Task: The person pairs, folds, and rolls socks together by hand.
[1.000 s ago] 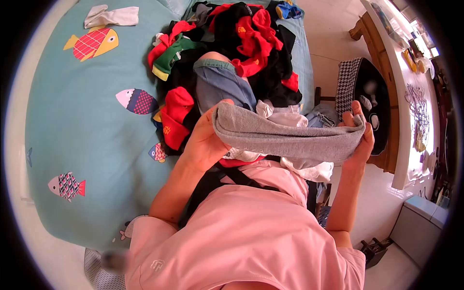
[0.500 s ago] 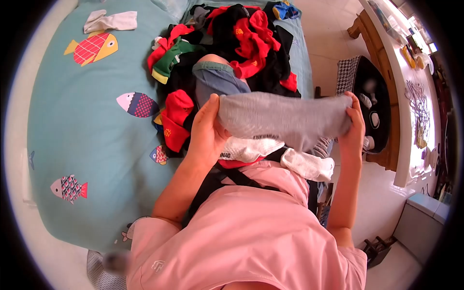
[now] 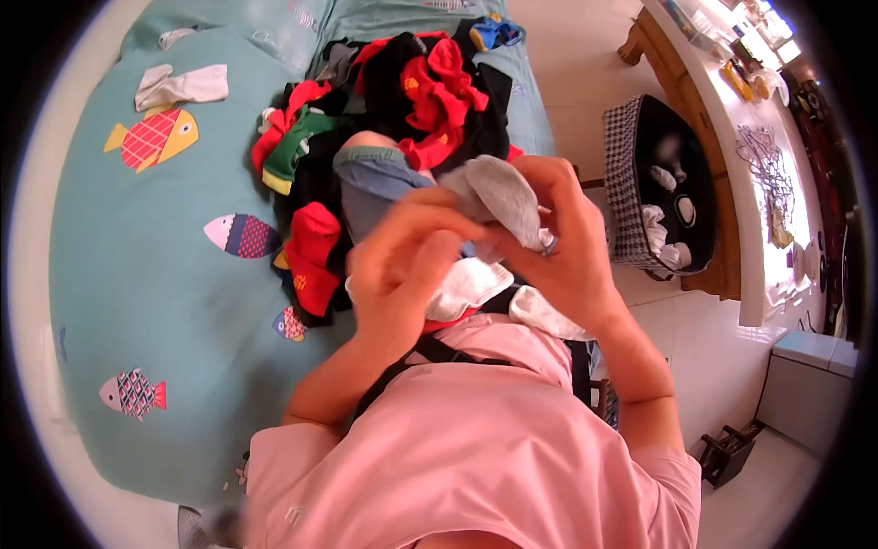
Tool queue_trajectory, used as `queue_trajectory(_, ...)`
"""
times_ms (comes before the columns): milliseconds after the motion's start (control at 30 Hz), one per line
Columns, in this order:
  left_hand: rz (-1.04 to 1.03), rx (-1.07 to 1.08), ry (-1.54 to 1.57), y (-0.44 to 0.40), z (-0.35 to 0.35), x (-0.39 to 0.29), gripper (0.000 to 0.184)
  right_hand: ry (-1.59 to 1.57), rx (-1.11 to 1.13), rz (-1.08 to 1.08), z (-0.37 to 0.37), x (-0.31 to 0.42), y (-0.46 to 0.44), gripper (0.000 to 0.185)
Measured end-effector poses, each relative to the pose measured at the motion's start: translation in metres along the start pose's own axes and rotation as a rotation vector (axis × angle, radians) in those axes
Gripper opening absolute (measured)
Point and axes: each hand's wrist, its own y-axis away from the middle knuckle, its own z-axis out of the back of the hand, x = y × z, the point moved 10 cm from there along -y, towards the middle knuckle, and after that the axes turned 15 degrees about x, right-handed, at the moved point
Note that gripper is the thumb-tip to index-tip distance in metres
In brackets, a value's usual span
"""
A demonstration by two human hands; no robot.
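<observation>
A grey sock (image 3: 505, 197) is bunched up in front of my chest. My right hand (image 3: 572, 242) has its fingers curled round the sock, closed on it. Against the sock's left side is my left hand (image 3: 402, 261), its bent fingers blurred by motion; whether they grip the fabric I cannot tell. Below the hands, a white sock (image 3: 466, 291) lies on my lap, with another white sock (image 3: 546, 313) to its right. Past the hands, a heap of red socks (image 3: 430, 101) and black clothing covers the bed. A green sock (image 3: 297, 151) with a yellow end lies at the heap's left.
The bed (image 3: 174, 311) has a teal sheet with printed fish. One white sock (image 3: 187, 87) lies on it at the upper left, and a blue sock (image 3: 497, 33) at the far end. A houndstooth basket (image 3: 626, 188) holding white items stands right, beside a wooden table (image 3: 681, 82).
The grey sock was stretched wide between both hands; now it is bunched up. My hands have come together, and the view has shifted a little.
</observation>
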Motion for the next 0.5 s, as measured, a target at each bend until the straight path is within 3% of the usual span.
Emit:
queue_trajectory(33,-0.091,0.021,-0.172,-0.004,0.005,-0.020,0.016,-0.172,0.028,-0.076,0.004,-0.005,-0.003,0.042)
queue_trajectory(67,-0.156,-0.026,-0.253,-0.009,0.013,-0.030,0.020,-0.245,0.039,-0.036,0.010,-0.002,-0.007,0.026)
queue_trajectory(100,-0.216,-0.072,-0.336,-0.015,0.023,-0.038,0.026,-0.389,0.048,-0.029,0.012,-0.006,-0.010,0.022)
queue_trajectory(200,-0.049,0.171,0.089,-0.032,0.008,0.001,0.040,-0.565,0.078,-0.059,0.011,-0.003,-0.016,0.021)
queue_trajectory(267,0.003,0.173,0.166,-0.028,-0.002,0.004,0.043,-0.592,0.083,-0.063,0.012,-0.005,-0.020,0.020)
queue_trajectory(367,-0.067,0.167,-0.006,-0.028,-0.008,-0.005,0.031,-0.459,0.034,-0.087,0.012,-0.005,-0.020,0.021)
queue_trajectory(467,-0.148,0.058,-0.006,-0.028,-0.007,-0.012,0.027,0.062,-0.030,0.078,0.018,0.020,-0.023,0.026)
queue_trajectory(500,-0.168,0.029,-0.069,-0.028,-0.004,-0.015,0.027,0.025,-0.009,0.057,0.015,0.016,-0.024,0.029)
